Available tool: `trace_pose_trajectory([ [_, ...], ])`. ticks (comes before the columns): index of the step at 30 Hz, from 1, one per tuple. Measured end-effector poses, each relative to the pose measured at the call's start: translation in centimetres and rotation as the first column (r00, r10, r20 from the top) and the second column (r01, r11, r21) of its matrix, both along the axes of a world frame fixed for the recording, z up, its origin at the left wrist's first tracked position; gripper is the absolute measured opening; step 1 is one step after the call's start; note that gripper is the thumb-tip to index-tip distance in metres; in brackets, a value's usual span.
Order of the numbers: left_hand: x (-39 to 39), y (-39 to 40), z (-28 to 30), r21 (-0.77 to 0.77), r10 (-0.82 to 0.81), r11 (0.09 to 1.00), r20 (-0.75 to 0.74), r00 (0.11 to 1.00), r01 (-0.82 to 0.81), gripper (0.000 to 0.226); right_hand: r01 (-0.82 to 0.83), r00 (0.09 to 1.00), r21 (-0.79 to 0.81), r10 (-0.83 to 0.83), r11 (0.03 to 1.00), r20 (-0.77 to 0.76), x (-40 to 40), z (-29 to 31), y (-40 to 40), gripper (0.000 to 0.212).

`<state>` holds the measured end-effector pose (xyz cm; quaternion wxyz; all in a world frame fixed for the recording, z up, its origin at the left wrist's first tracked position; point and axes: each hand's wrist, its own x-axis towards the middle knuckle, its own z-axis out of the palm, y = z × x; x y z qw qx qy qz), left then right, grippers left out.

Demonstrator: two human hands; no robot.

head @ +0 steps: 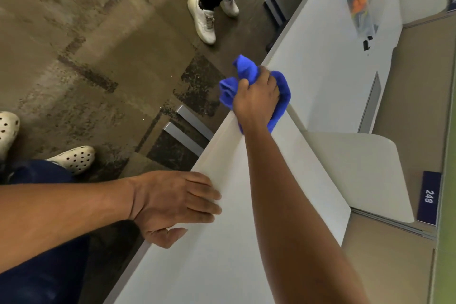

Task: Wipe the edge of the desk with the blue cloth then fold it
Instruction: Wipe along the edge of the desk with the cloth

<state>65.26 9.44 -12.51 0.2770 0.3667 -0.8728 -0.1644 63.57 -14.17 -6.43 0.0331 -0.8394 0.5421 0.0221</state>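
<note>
Gripping the bunched blue cloth (256, 91), the right hand (256, 101) is closed around it and presses it against the near edge of the white worktop (246, 242), arm stretched out along that edge. Part of the cloth hangs out past the edge over the floor (86, 44); the rest lies on the worktop surface under the hand. The left hand (175, 205) holds nothing and lies flat and open, fingers on the worktop's edge nearer the body, thumb (170, 234) below. A clear bag (362, 0) of coloured items sits far along the worktop. Another person's white shoes (204, 17) stand on the floor.
</note>
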Motion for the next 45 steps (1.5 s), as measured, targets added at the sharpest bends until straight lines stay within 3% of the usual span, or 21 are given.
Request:
trace_pose_trajectory([
  [5,-0.2,-0.2,-0.5,-0.001,0.000,1.000,-0.110,0.994,0.000,0.057,-0.397,0.915,0.086,0.388,0.914,0.107,-5.4,-0.5,2.3,0.041],
  [8,-0.4,-0.2,-0.9,-0.014,0.011,1.000,-0.149,0.989,-0.013,0.056,-0.720,0.693,0.079,0.711,0.689,0.114,-6.1,0.2,-1.2,0.036],
  [10,-0.6,-0.3,-1.0,-0.010,0.000,1.000,-0.149,0.989,-0.002,0.057,-0.807,0.590,0.097,0.801,0.583,0.097,-4.2,0.8,-4.4,0.037],
  [14,-0.5,-0.3,-0.9,0.002,-0.007,1.000,-0.110,0.994,0.007,0.059,-0.726,0.677,0.069,0.728,0.685,-0.106,-0.8,0.9,-5.7,0.044],
  [16,-0.4,-0.2,-0.7,0.003,-0.003,1.000,-0.083,0.997,0.003,0.059,-0.713,0.646,0.118,0.713,0.691,-0.272,0.2,1.3,-5.4,0.044],
  [17,-0.4,-0.1,-0.6,0.000,-0.003,1.000,-0.066,0.998,0.003,0.058,-0.724,0.569,0.172,0.719,0.668,-0.399,1.0,1.7,-5.4,0.043],
  [18,-0.3,-0.1,-0.5,-0.004,-0.005,1.000,-0.044,0.999,0.005,0.057,-0.746,0.422,0.259,0.737,0.613,-0.528,1.8,2.0,-5.2,0.039],
  [20,-0.2,-0.1,-0.3,-0.011,-0.006,1.000,0.007,1.000,0.006,0.056,-0.739,0.208,0.416,0.766,0.531,-0.608,2.9,2.5,-3.9,0.035],
  [21,-0.2,-0.1,-0.2,-0.015,-0.002,1.000,0.027,1.000,0.003,0.056,-0.736,0.171,0.428,0.757,0.524,-0.631,2.9,2.4,-3.2,0.036],
  [22,-0.1,-0.2,0.0,-0.017,-0.001,1.000,0.035,0.999,0.001,0.056,-0.748,0.190,0.397,0.744,0.532,-0.640,2.5,2.3,-2.5,0.033],
  [24,-0.2,-0.1,0.0,-0.020,0.004,1.000,0.021,1.000,-0.003,0.055,-0.725,0.439,0.250,0.710,0.642,-0.551,1.0,2.1,-0.8,0.033],
  [25,-0.3,-0.1,0.0,-0.022,0.006,1.000,-0.002,1.000,-0.007,0.055,-0.694,0.588,0.190,0.698,0.695,-0.407,-0.1,1.9,0.1,0.037],
  [26,-0.3,-0.1,-0.1,-0.020,0.005,1.000,-0.034,0.999,-0.006,0.055,-0.685,0.669,0.154,0.698,0.712,-0.255,-1.5,1.6,1.1,0.037],
  [27,-0.3,-0.2,-0.2,-0.016,0.002,1.000,-0.069,0.998,-0.003,0.055,-0.694,0.691,0.143,0.709,0.705,-0.143,-2.8,1.6,2.3,0.034],
  [32,-0.4,0.0,-0.5,-0.023,-0.006,1.000,-0.037,0.999,0.005,0.056,-0.830,0.538,0.209,0.841,0.518,0.054,-7.8,1.1,5.4,0.032],
  [34,-0.4,0.1,-0.4,-0.016,-0.004,1.000,-0.013,1.000,0.004,0.057,-0.888,0.419,0.228,0.907,0.399,0.047,-7.1,1.1,3.2,0.037],
  [36,-0.3,0.0,-0.3,-0.011,0.006,1.000,-0.002,1.000,-0.006,0.057,-0.896,0.387,0.239,0.922,0.374,0.009,-5.4,1.2,0.3,0.038],
  [38,-0.3,0.0,-0.2,-0.008,0.004,1.000,-0.010,1.000,-0.004,0.058,-0.843,0.517,0.179,0.856,0.507,0.011,-4.1,1.2,-2.5,0.036],
  [41,-0.3,-0.1,-0.1,-0.010,0.001,1.000,-0.003,1.000,-0.001,0.058,-0.580,0.812,0.055,0.573,0.813,0.110,-3.8,0.7,-3.5,0.034],
  [43,-0.3,-0.1,-0.2,-0.008,-0.003,1.000,-0.034,0.999,0.002,0.057,-0.406,0.907,0.094,0.389,0.909,0.162,-4.2,0.2,-1.1,0.039],
  [45,-0.4,-0.2,-0.3,-0.012,0.002,1.000,-0.076,0.997,-0.003,0.056,-0.302,0.934,0.141,0.264,0.943,0.240,-5.7,-0.2,2.3,0.045],
])
